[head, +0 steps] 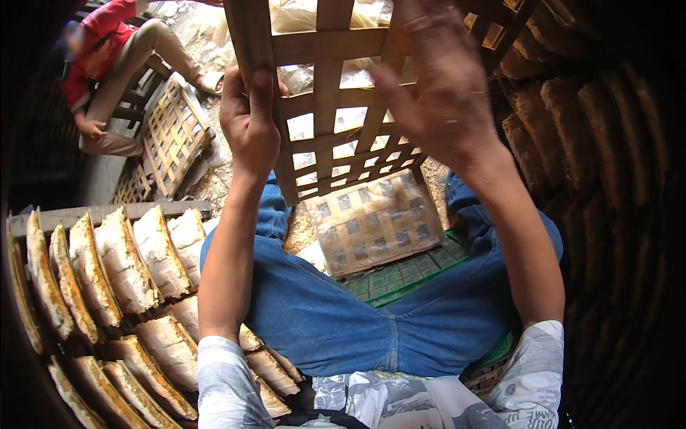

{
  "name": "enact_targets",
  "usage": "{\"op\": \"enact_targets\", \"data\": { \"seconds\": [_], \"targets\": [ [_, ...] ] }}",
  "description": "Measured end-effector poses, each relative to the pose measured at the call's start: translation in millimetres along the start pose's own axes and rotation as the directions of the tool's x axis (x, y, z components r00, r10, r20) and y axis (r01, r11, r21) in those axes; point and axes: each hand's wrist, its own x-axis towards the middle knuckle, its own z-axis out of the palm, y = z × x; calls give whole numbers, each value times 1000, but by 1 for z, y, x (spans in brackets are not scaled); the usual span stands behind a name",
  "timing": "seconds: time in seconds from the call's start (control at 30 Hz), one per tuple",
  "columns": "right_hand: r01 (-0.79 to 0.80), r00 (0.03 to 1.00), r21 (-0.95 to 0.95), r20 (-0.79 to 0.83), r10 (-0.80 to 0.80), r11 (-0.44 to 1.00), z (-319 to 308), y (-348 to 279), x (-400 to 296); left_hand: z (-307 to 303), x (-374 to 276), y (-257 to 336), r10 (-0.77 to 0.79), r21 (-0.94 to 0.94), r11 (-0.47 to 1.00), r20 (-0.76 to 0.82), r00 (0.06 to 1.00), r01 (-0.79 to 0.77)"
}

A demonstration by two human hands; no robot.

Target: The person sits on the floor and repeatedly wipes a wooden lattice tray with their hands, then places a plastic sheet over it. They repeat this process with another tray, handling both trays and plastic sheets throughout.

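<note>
My left hand [249, 120] grips the side bar of a woven bamboo lattice rack [329, 40], thumb on the near face. The rack is tilted upright between my knees, and its top runs out of view. My right hand [445, 91], blurred by motion, is in front of the lattice with thumb and fingers apart. I cannot tell whether it touches the slats. Below the rack, a brown sheet [375, 220] with a grid of dark square patches leans over a green plastic crate [396, 276] between my thighs.
At left, pale crusty slabs [128, 263] stand in rows beside a wooden rail [69, 214]. More slabs [563, 128] line the shaded right. A seated person [112, 69] is at upper left, near another lattice rack [177, 134]. Crumbs and clear plastic sheeting [206, 32] lie on the ground.
</note>
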Motion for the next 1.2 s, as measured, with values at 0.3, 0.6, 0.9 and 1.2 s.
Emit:
{"op": "enact_targets", "data": {
  "seconds": [0.3,0.6,0.9,1.2],
  "targets": [
    [-349,-181,-3,981,-65,937,25,-56,-103,-4,7,-9,-56,-12,998,-58,997,55],
    [-200,978,267,105,178,943,-26,34,-15,-9,4,-9,-46,3,999,-7,999,47],
    [-339,-375,-51,923,-85,939,21,-35,-99,-7,8,-10,-101,-18,995,-104,989,99],
    [-254,963,135,126,238,958,-24,64,-32,-4,8,-6,-56,-18,998,-59,997,55]
  ]
}}
